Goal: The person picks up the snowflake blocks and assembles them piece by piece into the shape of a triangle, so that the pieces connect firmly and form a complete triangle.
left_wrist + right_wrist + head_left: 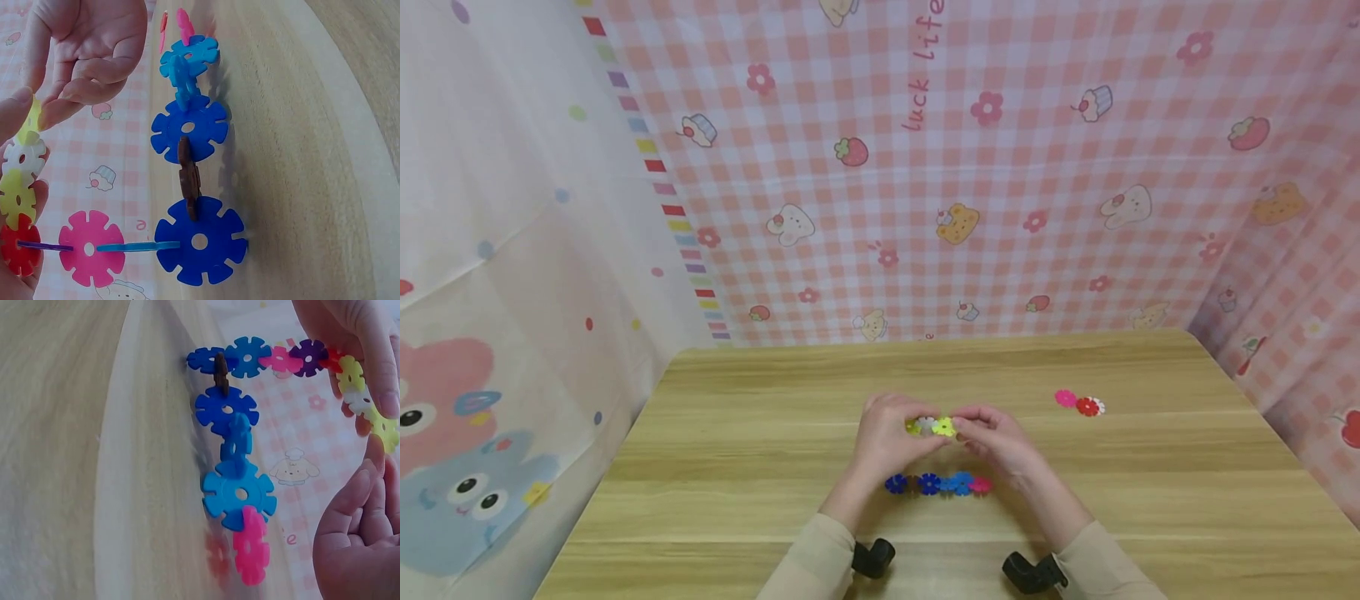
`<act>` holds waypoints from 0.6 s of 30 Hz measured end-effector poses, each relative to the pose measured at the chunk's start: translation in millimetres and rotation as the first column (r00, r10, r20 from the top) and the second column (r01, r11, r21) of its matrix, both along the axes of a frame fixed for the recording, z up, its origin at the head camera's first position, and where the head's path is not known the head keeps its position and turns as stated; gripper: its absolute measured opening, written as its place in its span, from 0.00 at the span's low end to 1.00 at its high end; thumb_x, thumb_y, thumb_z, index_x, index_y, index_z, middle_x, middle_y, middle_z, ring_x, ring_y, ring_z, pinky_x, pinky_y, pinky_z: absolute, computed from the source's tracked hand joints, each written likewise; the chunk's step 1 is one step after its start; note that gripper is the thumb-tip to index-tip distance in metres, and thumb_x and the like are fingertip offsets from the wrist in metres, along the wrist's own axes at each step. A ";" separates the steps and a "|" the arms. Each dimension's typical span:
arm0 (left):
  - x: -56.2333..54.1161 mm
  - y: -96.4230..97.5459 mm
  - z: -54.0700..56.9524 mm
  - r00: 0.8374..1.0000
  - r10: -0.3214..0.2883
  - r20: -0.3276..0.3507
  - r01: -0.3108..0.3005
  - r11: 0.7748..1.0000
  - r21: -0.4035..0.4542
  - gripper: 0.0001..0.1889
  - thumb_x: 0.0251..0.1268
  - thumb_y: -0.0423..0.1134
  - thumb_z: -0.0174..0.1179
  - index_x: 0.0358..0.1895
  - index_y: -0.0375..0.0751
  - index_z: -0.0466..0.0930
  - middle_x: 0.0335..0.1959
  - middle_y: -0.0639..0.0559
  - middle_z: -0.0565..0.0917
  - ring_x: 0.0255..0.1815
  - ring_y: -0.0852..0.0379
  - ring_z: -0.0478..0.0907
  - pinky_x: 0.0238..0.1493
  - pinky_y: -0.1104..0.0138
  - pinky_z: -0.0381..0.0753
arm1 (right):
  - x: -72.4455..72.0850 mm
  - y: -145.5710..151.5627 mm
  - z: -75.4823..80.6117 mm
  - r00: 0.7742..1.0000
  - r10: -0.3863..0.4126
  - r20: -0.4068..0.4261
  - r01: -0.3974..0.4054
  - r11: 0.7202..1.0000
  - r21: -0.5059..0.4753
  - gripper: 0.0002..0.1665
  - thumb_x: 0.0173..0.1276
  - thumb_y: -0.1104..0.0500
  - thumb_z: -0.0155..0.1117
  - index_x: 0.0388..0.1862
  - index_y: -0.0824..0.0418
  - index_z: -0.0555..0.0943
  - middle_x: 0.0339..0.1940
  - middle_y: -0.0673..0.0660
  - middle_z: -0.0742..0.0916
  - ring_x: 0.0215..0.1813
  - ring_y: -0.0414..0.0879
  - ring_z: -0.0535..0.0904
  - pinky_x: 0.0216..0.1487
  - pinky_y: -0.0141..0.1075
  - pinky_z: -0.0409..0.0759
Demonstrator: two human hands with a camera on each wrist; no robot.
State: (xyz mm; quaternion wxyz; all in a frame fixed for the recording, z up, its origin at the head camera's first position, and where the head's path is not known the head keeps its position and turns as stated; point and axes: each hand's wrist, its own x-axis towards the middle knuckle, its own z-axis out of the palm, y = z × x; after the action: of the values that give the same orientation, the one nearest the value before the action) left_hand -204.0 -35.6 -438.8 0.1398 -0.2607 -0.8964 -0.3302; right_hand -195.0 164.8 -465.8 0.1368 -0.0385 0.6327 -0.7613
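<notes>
chain of slotted flower discs (pixel 929 483) is mid-counter, bent into a u: near row, left leg, far row. head view, 12 = away from the person. near row's long axis runs 9 to 3, dark blue disc (pixel 895 483) at 9, pink end disc (pixel 981 484) pointing to 3. far row is roughly parallel, yellow end disc (pixel 944 427) also pointing to 3, so the u's mouth faces 3. left leg runs toward 12 from the 9 o'clock corner; hidden by the left hand (pixel 891 433) in head view, visible from the wrists.

discs are slotted crosswise, so some show edge-on, e.g. brown disc (pixel 189 178).

left hand comes in from 7, far row gripped between thumb and fingers around white disc (pixel 927 425). reads as the support grip, probably limiting sag and twist. right hand (pixel 1000 442) comes in from 5, thumb and index nearly together, pinching the edge of yellow end disc; likely steadying that tip. near row has no hand on it, looks to rest on the counter (pixel 737 467); can't confirm full contact.

loose pink disc (pixel 1064 398), red disc (pixel 1088 407) and white piece (pixel 1101 407) lie at 2 o'clock, likely parked clear of the chain.
</notes>
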 end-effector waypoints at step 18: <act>1.0 -1.0 -1.0 1.000 0.010 -0.009 -0.010 1.000 0.012 0.16 0.46 0.48 0.79 0.39 0.49 0.89 0.39 0.58 0.88 0.44 0.58 0.81 0.63 0.52 0.66 | -1.5 105.7 -16.7 0.944 -0.273 -0.184 0.319 0.897 0.306 0.15 0.71 0.64 0.63 0.50 0.74 0.79 0.32 0.42 0.84 0.31 0.38 0.78 0.33 0.30 0.80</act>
State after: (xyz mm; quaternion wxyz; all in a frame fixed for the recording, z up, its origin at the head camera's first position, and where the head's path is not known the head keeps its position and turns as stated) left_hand -203.0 -36.5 -439.8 0.1469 -0.2569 -0.8951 -0.3335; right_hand -196.4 270.5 -482.4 -0.0200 0.0300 0.7581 -0.6511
